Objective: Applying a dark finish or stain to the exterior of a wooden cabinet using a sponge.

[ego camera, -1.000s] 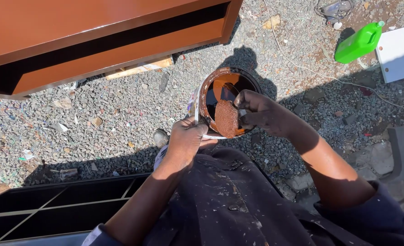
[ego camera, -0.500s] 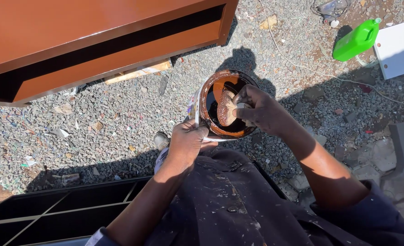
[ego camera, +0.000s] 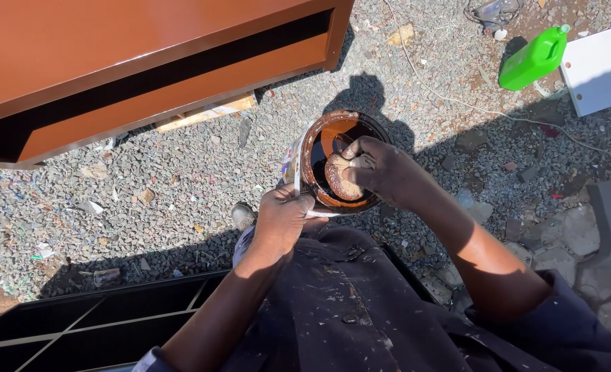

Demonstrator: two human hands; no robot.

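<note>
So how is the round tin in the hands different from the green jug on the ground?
The round brown-stained paint tin is open, held up by the left hand; the green plastic jug is capped and lies on the grey gravel. The tin is round and messy, the jug boxy and clean. Both are containers standing in sunlight.

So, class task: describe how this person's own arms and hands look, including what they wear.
Both hands, left hand and right hand, are bare, with no gloves. The forearms are bare too. Dark navy sleeves sit pushed up near the elbows, and the matching dark garment is flecked with pale paint specks.
</note>
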